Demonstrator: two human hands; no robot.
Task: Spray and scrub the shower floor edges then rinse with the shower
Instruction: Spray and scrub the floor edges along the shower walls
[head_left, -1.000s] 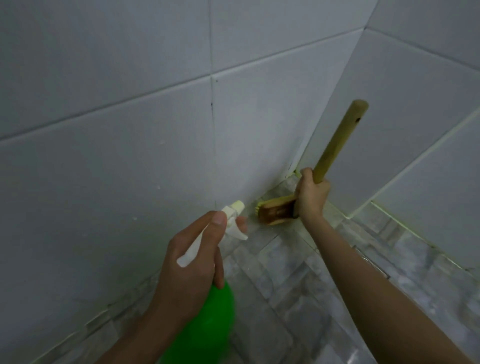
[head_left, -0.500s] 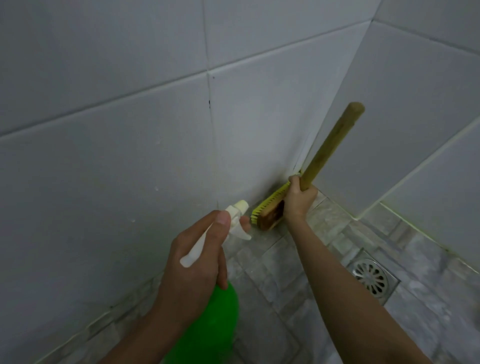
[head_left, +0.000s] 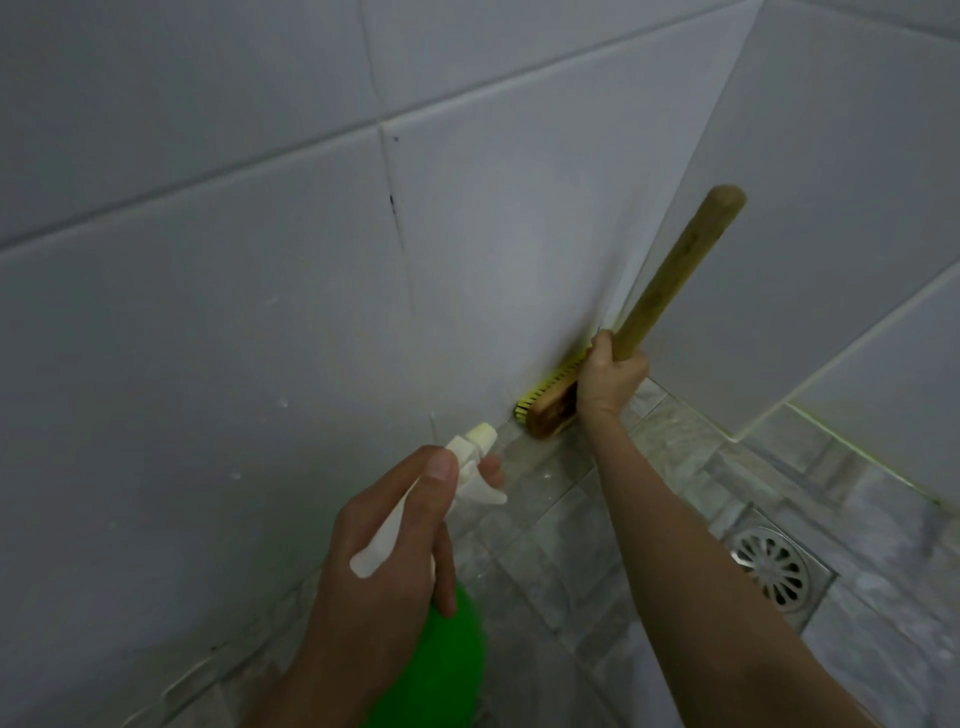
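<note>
Grey shower floor (head_left: 587, 551) is meeting white wall tiles (head_left: 260, 312) where the right hand (head_left: 610, 376) is clamping the brush (head_left: 551, 410), head lying along the seam, at one o'clock from the left hand (head_left: 384, 561) gripping the spray bottle (head_left: 441, 670), nozzle (head_left: 480, 432) pointing there.

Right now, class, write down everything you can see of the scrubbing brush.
The scrubbing brush has a worn, brown-stained wooden block, short yellow bristles and a long, round, pale wooden handle. It sits tilted near the shower corner, bristles against the white wall tile just above the grey floor tiles, with the handle rising up and to the right. The right hand grips the handle at its lower end, beside the block.
</note>
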